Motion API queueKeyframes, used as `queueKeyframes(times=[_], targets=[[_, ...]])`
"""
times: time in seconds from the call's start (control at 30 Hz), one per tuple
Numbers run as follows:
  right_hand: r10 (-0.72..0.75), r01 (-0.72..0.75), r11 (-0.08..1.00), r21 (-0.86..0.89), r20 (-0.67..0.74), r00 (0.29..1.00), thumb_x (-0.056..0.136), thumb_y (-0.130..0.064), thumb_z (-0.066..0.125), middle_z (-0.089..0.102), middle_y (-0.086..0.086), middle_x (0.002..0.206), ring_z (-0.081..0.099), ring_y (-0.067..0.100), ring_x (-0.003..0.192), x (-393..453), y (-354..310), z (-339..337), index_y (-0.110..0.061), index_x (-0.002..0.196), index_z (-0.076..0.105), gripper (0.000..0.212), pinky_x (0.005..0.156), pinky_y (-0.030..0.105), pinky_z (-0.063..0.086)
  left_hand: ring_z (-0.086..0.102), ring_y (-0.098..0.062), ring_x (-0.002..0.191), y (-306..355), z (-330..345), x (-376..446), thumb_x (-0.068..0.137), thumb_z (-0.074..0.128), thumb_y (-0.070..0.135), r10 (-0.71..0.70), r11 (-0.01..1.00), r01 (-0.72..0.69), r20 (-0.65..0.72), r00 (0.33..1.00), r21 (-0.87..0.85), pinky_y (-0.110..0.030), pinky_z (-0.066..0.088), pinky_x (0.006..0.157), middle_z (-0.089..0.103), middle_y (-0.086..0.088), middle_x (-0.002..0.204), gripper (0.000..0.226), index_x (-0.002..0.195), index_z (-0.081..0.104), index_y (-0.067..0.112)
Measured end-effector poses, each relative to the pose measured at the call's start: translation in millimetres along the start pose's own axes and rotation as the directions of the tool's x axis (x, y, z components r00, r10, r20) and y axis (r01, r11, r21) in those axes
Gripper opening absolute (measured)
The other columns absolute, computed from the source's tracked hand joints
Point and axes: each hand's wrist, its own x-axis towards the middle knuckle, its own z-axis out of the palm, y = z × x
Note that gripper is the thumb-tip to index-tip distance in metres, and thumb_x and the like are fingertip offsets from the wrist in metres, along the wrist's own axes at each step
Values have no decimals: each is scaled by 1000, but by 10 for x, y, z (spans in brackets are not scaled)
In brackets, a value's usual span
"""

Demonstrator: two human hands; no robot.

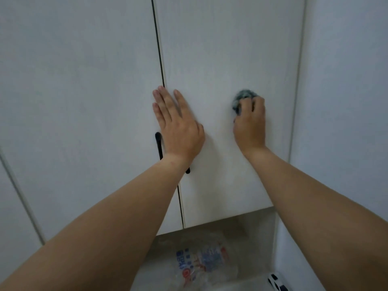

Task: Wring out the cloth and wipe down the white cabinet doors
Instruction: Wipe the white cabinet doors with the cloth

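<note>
On the right-hand white cabinet door, both hands are up against the flat front. The left hand lies flat on this door with its fingers straight and spread a little. It holds nothing. Its fingertips sit just beside the dark gap that runs between this door and the left-hand white cabinet door.

The right hand is further from the gap, on the same right-hand door, at about the same height as the left hand. Its fingers are curled round a small bunched-up grey-green cloth. The cloth pokes out above the fingers and touches the door. Most of the cloth is hidden under the hand.

A black bar handle hangs upright on the left-hand door, just beside the gap. The left wrist covers its lower part. A second bit of black handle shows on the right-hand door, just under the left wrist.

Below the bottom edge of the right-hand door there is an open space with a pale grey surface. A clear crinkly plastic bag with blue and red print lies there. A small black and white thing sits off to the side of the bag, away from the gap; it is too cut off to tell what it is.

A plain white wall stands beside the right-hand door on the side far from the gap.
</note>
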Motion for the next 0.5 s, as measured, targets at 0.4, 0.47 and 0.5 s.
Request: queueKeyframes(times=[0.4,0.47,0.5], targets=[[378,-388,911,-141,-90,921,83,1,50,52,28,112,53,41,92,251,906,-211,6,119,52,36,77,39,36,1,-45,152,608,226,293,85,43,24,271,958,-278,99,957,62,-65,7,118,8,-28,163,77,155,24,0],[446,-457,875,-158,-102,889,83,2,49,53,28,109,53,41,91,135,883,-181,8,117,52,35,74,35,31,0,-44,152,602,263,299,86,44,26,263,960,-270,102,959,67,-65,7,118,7,-27,163,78,156,21,0],[469,-480,865,-145,-103,877,82,4,49,53,28,108,53,40,89,28,816,-149,8,117,52,35,74,35,33,0,-44,152,595,274,289,86,45,27,263,960,-271,97,960,76,-65,7,118,7,-27,163,78,156,21,0]])
